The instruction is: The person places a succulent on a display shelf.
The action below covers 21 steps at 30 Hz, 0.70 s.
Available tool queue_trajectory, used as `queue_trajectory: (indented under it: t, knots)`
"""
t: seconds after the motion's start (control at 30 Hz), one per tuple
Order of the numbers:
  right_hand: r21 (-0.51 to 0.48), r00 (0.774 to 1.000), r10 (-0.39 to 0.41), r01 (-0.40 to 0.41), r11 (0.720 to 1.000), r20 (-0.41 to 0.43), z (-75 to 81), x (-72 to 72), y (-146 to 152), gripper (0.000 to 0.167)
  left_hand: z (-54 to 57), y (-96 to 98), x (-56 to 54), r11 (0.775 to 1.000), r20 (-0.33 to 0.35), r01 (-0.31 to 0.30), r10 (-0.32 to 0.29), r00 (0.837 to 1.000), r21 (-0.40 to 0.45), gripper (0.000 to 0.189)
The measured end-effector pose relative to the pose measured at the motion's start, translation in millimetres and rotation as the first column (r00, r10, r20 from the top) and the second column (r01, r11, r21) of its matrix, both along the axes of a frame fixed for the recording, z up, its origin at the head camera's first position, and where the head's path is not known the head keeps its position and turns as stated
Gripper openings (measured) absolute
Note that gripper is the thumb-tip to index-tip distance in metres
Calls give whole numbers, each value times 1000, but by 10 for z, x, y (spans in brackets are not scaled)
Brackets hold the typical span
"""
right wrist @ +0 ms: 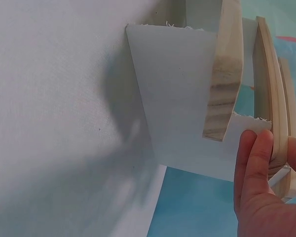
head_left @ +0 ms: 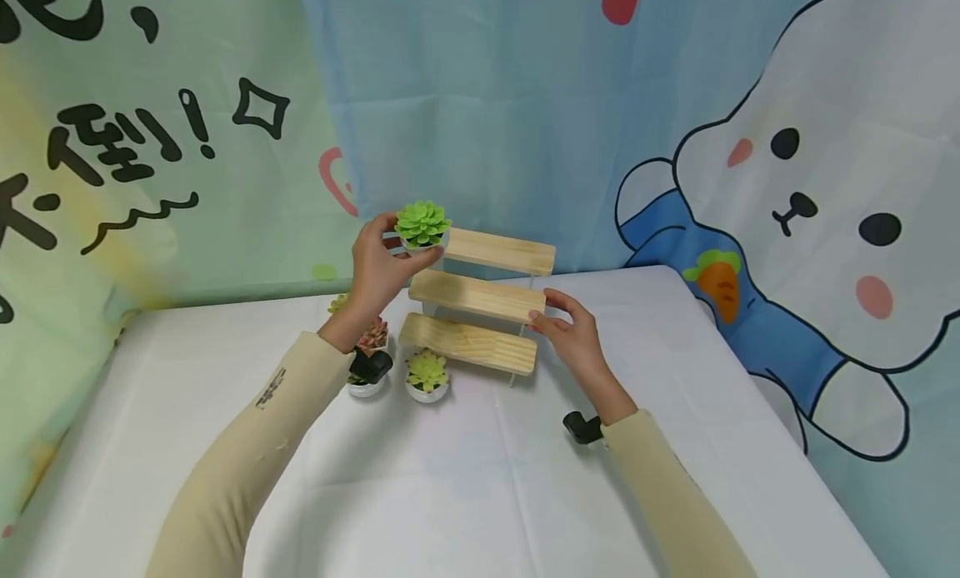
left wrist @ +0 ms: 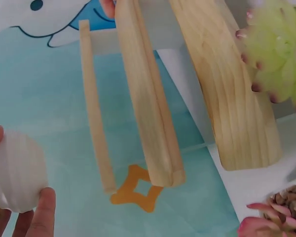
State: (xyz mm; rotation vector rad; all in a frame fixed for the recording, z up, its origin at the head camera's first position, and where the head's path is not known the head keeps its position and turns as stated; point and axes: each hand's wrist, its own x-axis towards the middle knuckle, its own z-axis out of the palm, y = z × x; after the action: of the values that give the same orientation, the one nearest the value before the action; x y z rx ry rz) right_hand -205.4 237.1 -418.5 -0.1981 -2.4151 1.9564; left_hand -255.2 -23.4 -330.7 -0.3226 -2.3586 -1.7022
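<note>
1. Green succulent [head_left: 422,223], in a ribbed white pot [left wrist: 19,170]: aloft at the left end of the stand, level with the top slat. The left-wrist view shows a gap between pot and slat.
2. Left hand [head_left: 377,270]: thumb and fingers curled round the pot – a firm-looking hold, no wider than the pot itself. Nearer of the two to the top slat's left end.
3. Right hand [head_left: 576,338]: thumb and fingers pinching the right end of the middle slat [head_left: 468,294], apparently as a brace.
4. Wooden stand [head_left: 457,341]: three slats, stepped upward away from the person, long axes running left to right.
5. Governing relation, as judged: the top slat [head_left: 501,251] extends rightward from the pot – a short sideways shift and a lowering would meet it.
6. Yellow-green succulent [head_left: 426,370]: on the table [head_left: 450,495], before the lowest slat's left end.
</note>
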Motion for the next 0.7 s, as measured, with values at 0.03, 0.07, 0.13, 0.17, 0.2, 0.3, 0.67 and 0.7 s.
queue_trajectory:
  t: [0.03, 0.07, 0.13, 0.17, 0.2, 0.3, 0.67, 0.7]
  knots:
    - [-1, 1000, 2, -2, 1000, -2, 6, 1, 5, 56, -8, 22, -23, 1000, -1, -2, 2, 1000, 3, 63]
    - [-2, 1000, 4, -4, 1000, -4, 11, 2, 10, 57, -15, 42, -44, 1000, 1, -4, 4, 1000, 7, 63]
    - [-4, 1000, 7, -7, 1000, -3, 14, 5, 17, 57, -33, 81, -86, 1000, -1, -10, 10, 1000, 10, 63]
    - [-6, 1000, 7, -7, 1000, -2, 13, 7, 18, 57, -42, 98, -106, 1000, -4, -13, 13, 1000, 11, 64]
    - [-12, 1000, 7, -7, 1000, 0, 10, 9, 19, 56, -54, 114, -126, 1000, -8, -15, 15, 1000, 9, 63]
    - [-10, 1000, -1, 1, 1000, 1, 11, 11, 23, 56, -80, 168, -190, 1000, -28, -22, 22, 999, 7, 63]
    - [-63, 1000, 4, -6, 998, -25, -1, 66, 28, 54, -216, 326, -259, 997, -57, -70, 69, 996, -21, 65]
    - [-61, 1000, -4, 2, 998, -25, 2, 73, 39, 54, -218, 350, -266, 998, -58, -62, 60, 996, -29, 64]
